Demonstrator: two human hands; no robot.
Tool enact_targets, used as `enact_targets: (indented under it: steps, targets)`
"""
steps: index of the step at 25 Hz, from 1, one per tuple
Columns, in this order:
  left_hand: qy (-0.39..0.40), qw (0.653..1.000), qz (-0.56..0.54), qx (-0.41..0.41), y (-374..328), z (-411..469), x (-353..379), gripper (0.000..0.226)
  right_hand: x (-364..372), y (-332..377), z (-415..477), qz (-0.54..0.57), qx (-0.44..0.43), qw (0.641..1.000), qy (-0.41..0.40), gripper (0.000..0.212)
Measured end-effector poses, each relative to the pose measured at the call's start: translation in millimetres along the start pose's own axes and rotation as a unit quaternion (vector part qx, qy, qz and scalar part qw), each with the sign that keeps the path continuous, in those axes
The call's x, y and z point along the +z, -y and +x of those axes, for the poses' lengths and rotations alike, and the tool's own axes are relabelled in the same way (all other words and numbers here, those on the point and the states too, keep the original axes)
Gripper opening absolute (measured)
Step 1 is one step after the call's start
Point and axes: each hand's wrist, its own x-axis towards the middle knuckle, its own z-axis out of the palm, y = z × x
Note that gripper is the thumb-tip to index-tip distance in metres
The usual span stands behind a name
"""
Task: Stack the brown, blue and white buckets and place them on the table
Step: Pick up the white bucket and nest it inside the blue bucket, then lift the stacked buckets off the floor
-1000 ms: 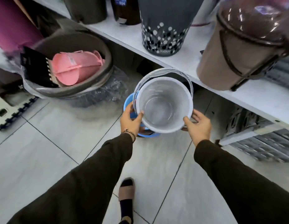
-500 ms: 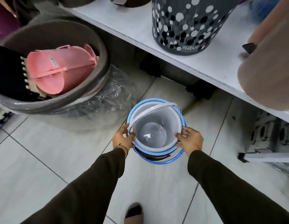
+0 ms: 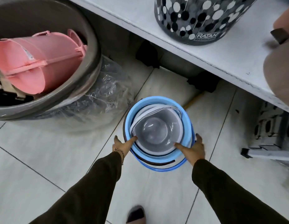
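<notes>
- Left hand (image 3: 124, 145): fingers spread, forefinger hooked over the near-left rim of the white bucket (image 3: 158, 130), thumb splayed outward; touching, not closed around anything. Bracelet at the wrist.
- Right hand (image 3: 191, 147): open and flat against the near-right side of the nest, one finger laid on the white rim, the rest reaching round the outside of the blue bucket (image 3: 158, 110). Pressing rather than clasping, by my reading.
- White bucket: round, smooth glossy plastic, greyish inside, domed base catching a highlight; thin white bail handle lying across its upper-left rim. Seated inside the blue bucket.
- Blue bucket: pale blue, broad rolled rim, darker blue bail hanging low at the near side. Nested in the brown bucket (image 3: 154, 162), of which only a dark sliver of rim and handle shows.
- Location: nest stands on the tiled floor (image 3: 43, 159), just below the front edge of the white table (image 3: 221, 57); not yet lifted.
- Risk, loose nesting: slick tapered plastic may not be seated; lifting by the white rim alone could draw it out and leave the others behind.
- Risk, handles: three bails hang free and may swing or snag on the table edge.
- Risk, crowded surface: spotted bin (image 3: 195, 18) and a tan container (image 3: 279, 75) occupy the table; a careless set-down could knock them.
- Adjacent: large grey tub (image 3: 85, 75) in crinkled clear film, holding a pink bucket (image 3: 35, 62) on its side.
</notes>
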Motion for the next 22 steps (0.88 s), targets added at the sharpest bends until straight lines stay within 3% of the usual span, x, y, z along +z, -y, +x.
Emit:
enact_targets:
  steps: [2,4,7,14,16,19,22]
  targets:
    - [0.102,0.99,-0.063,-0.076,4.3,1.6,6.3,0.089,4.8,-8.5,2.9,0.103,0.091,0.987,0.088,0.095]
    - [0.129,0.982,-0.112,-0.079,9.9,3.9,12.8,0.077,7.6,-11.1,2.7,0.15,0.134,0.972,0.12,0.075]
    - [0.129,0.979,-0.155,-0.041,18.1,8.9,15.0,0.101,11.3,-13.4,1.3,0.168,0.136,0.968,0.124,0.06]
    - [0.123,0.985,-0.118,-0.026,48.2,-13.9,0.3,0.104,10.4,-47.3,-50.2,0.233,0.131,0.957,0.111,0.048]
    - [0.127,0.984,-0.121,-0.022,58.5,-35.4,-8.2,0.115,1.4,-59.8,-81.6,0.248,0.126,0.955,0.101,0.047]
    - [0.184,0.971,-0.15,0.01,63.6,-78.9,-27.4,0.131,-29.6,-62.6,-134.6,0.266,0.106,0.953,0.096,0.048]
    - [0.238,0.958,-0.154,0.041,56.0,-129.4,-52.9,0.127,-68.1,-46.3,-186.9,0.277,0.077,0.952,0.1,0.044]
